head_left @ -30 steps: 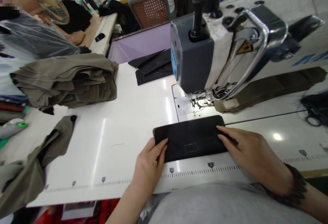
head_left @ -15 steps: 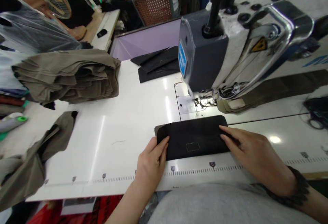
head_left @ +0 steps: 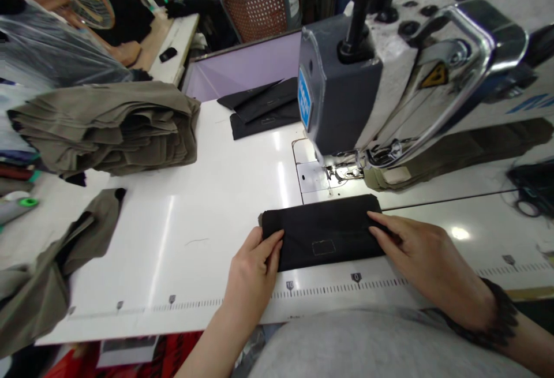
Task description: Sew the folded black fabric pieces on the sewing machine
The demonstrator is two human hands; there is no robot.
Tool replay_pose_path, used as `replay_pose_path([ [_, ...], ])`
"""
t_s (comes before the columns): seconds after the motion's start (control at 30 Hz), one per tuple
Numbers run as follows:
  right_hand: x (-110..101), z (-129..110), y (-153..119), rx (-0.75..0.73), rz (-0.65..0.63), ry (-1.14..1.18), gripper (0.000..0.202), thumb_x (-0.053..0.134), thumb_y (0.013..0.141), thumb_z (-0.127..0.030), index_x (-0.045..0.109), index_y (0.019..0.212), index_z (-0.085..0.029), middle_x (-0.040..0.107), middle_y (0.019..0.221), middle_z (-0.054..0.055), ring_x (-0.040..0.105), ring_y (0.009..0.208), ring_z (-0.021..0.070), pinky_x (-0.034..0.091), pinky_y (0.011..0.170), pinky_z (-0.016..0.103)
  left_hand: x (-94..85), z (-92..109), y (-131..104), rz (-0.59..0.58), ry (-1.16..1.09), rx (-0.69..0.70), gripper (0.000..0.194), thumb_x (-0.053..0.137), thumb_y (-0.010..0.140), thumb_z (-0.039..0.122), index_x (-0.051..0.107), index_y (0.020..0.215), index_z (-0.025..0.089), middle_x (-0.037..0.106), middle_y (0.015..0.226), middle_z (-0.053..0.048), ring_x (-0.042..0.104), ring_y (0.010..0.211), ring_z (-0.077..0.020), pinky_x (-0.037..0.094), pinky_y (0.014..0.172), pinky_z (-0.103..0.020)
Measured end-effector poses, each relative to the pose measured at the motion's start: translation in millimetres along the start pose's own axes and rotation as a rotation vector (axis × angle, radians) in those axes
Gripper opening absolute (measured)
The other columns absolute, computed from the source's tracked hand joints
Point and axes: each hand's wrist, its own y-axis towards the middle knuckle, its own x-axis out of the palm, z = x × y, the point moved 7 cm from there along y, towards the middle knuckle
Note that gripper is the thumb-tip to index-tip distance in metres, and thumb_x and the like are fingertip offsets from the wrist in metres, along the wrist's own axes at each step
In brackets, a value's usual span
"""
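The black fabric piece (head_left: pixel 322 231) lies flat near the front edge of the surface (head_left: pixel 208 193), just before the sewing machine (head_left: pixel 346 101). The left hand (head_left: pixel 253 277) and right hand (head_left: pixel 426 265) press its ends with flat, open fingers. Both should hold its edges even and smooth.

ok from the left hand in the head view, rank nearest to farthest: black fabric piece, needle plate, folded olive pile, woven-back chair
1. black fabric piece: touching the left hand at its left end.
2. needle plate: just beyond, under the machine head.
3. folded olive pile: far left of the table.
4. woven-back chair: behind the table, at the top.
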Motion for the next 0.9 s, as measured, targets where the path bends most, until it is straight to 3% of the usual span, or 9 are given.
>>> replay_pose_path([
  [0.23, 1, -2, 1, -0.063, -0.013, -0.066, 0.030, 0.041, 0.088, -0.031, 0.064, 0.093, -0.013, 0.068, 0.078, 0.004, 0.062, 0.063, 0.0151, 0.047, 0.055, 0.026, 3.5, -4, -1, -0.019, -0.018, -0.045, 0.024, 0.045, 0.084, 0.015, 0.066, 0.095, 0.012, 0.056, 0.074, -0.006, 0.057, 0.065, -0.0141, 0.053, 0.060, -0.026],
  [0.4, 2, -11, 7, -0.136, -0.027, -0.357, 0.044, 0.028, 0.090, -0.041, 0.063, 0.079, -0.016, 0.057, 0.067, 0.005, 0.050, 0.050, 0.0179, 0.038, 0.047, 0.033, 3.3, -6, -1, -0.025, -0.035, -0.106, 0.022, 0.048, 0.083, 0.013, 0.066, 0.096, 0.013, 0.058, 0.076, -0.006, 0.057, 0.066, -0.0141, 0.053, 0.063, -0.026],
  [0.5, 2, -17, 10, -0.218, 0.010, -0.428, 0.049, 0.023, 0.091, -0.041, 0.059, 0.073, -0.015, 0.057, 0.079, 0.009, 0.046, 0.051, 0.0177, 0.038, 0.049, 0.034, 2.0, -7, -1, -0.031, -0.062, -0.141, 0.022, 0.049, 0.082, 0.013, 0.066, 0.097, 0.013, 0.058, 0.075, -0.005, 0.057, 0.067, -0.0145, 0.053, 0.064, -0.027],
  [0.6, 6, -17, 10, -0.301, 0.036, -0.423, 0.046, 0.023, 0.091, -0.038, 0.061, 0.088, -0.012, 0.057, 0.103, 0.012, 0.052, 0.064, 0.0196, 0.038, 0.052, 0.034, 1.6, -9, -1, -0.049, -0.091, -0.176, 0.022, 0.051, 0.080, 0.011, 0.066, 0.097, 0.013, 0.058, 0.074, -0.005, 0.057, 0.067, -0.0149, 0.052, 0.063, -0.027],
  [0.7, 17, -13, 7, -0.392, -0.014, -0.425, 0.040, 0.026, 0.088, -0.033, 0.057, 0.110, -0.019, 0.054, 0.119, 0.006, 0.055, 0.074, 0.0203, 0.038, 0.054, 0.034, 2.4, -12, -1, -0.070, -0.109, -0.208, 0.023, 0.052, 0.080, 0.010, 0.066, 0.098, 0.013, 0.058, 0.074, -0.005, 0.057, 0.068, -0.0149, 0.052, 0.064, -0.027],
  [0.9, 20, -5, 5, -0.442, -0.007, -0.457, 0.039, 0.031, 0.083, -0.032, 0.060, 0.108, -0.026, 0.060, 0.111, 0.006, 0.056, 0.072, 0.0230, 0.031, 0.048, 0.033, 3.3, -14, 1, -0.088, -0.127, -0.230, 0.022, 0.053, 0.079, 0.011, 0.066, 0.097, 0.014, 0.060, 0.074, -0.004, 0.058, 0.067, -0.0146, 0.052, 0.065, -0.027],
])
